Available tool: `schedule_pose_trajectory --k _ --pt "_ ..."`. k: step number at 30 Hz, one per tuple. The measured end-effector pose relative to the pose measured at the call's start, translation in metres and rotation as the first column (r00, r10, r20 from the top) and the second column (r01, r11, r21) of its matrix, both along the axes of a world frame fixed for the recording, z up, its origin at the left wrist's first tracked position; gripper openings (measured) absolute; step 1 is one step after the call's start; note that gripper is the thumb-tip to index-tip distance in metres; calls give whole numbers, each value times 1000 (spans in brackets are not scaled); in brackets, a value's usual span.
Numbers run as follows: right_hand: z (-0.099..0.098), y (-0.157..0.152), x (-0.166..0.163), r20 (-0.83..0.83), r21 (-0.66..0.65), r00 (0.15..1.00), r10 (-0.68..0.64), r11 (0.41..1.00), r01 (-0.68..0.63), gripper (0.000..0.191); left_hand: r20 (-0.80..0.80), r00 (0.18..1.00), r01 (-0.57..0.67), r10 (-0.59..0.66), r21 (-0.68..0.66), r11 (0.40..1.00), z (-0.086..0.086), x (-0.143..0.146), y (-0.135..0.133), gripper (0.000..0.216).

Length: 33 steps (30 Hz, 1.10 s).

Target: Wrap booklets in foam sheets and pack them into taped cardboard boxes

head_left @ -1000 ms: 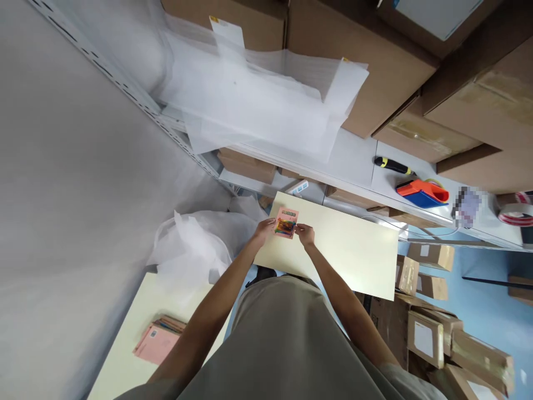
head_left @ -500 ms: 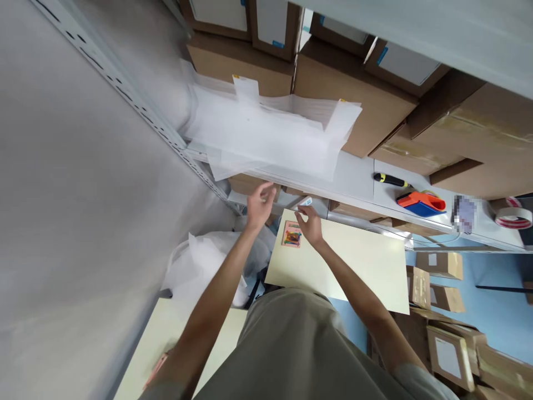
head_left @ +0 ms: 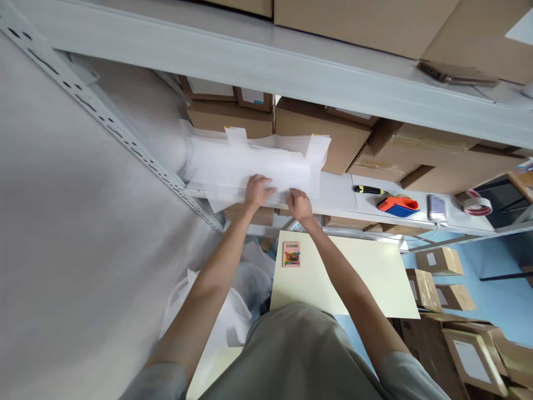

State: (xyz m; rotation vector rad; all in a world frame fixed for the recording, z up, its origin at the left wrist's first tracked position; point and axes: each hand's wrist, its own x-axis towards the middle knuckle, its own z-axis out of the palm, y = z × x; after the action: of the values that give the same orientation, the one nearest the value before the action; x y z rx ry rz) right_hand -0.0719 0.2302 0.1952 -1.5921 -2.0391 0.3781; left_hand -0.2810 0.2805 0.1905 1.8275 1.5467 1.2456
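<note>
The left hand [head_left: 256,193] lies over the near edge of a stack of white translucent sheets [head_left: 266,161], its fingers loosely bent and its thumb spread away from them, with nothing seen between. The right hand [head_left: 300,205] is just beside it at the same edge, its fingers curled down onto the sheets; whether they pinch one, I cannot tell. The stack rests on a grey shelf [head_left: 335,191], its front edge hanging over the lip, with large cardboard boxes [head_left: 322,139] behind it. Below the hands, a flat pink item [head_left: 291,254] with a multicoloured picture lies near the left end of a cream table [head_left: 353,272]. Farther right along the shelf are a black-and-yellow handled tool [head_left: 368,189], an orange-and-blue object [head_left: 398,205], a blurred-out device [head_left: 437,208] with a white cable and a roll of tape [head_left: 477,205]. Crumpled white wrapping [head_left: 233,311] sits to the left of the table, and cartons [head_left: 449,261] stand on the blue floor [head_left: 495,283] to the right.
</note>
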Motion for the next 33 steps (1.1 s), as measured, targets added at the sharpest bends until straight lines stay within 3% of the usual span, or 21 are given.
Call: schedule_pose_trajectory --k 5,9,17,23,27,30,33 --pt "9 1 -2 20 -62 999 -43 997 45 35 -19 998 -60 60 -11 998 -6 1 7 3" --pt "15 -3 -2 18 -58 998 -59 997 60 35 -65 998 -9 10 11 1000 -1 1 7 12" --pt "31 -24 16 21 208 994 -108 973 101 39 -94 994 64 -49 160 985 39 0 -10 20" --pt "52 -41 29 4 302 993 -121 947 114 64 -133 990 90 -47 334 938 86 26 -47 14" --pt "59 -62 45 7 323 987 -159 935 148 71 -125 983 171 -135 353 920 110 54 -84 14" --pt "60 -80 71 24 347 982 -186 923 166 77 -86 969 248 -232 313 917 115 74 -111 19" --pt "55 -104 109 52 380 973 -223 906 188 86 -38 949 311 -312 252 916 106 92 -133 16"
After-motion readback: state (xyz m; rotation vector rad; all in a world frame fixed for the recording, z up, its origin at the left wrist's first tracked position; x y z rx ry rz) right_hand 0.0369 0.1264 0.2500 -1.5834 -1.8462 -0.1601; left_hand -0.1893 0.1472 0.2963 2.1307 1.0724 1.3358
